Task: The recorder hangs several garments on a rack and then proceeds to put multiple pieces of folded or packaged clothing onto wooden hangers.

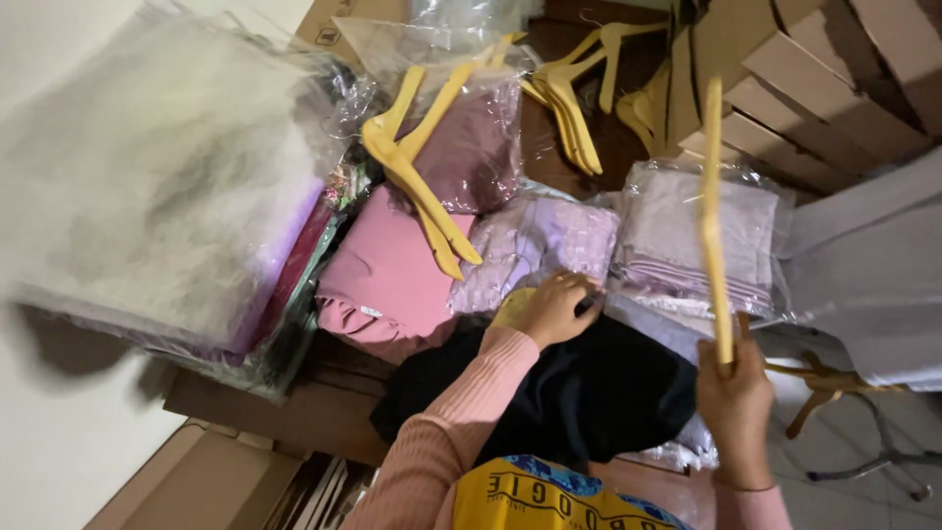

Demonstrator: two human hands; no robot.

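My right hand [734,402] grips the lower end of a yellow hanger [712,216] that stands up on edge over the packs. My left hand [555,306] is closed and rests on the top edge of a black garment [589,393] that lies in front of me; a small dark thing sticks out past its fingers, too small to tell what. A yellow piece shows just under that hand. Behind it lie lilac folded clothes in clear plastic bags [535,245].
More yellow hangers [422,177] lie on a pink garment [392,270] and a mauve bagged pack. A large blurred plastic-wrapped bundle [157,177] fills the left. Cardboard boxes [814,88] stack at the back right; flat cardboard [275,412] lies at the lower left. A wooden stand [824,383] is at the right.
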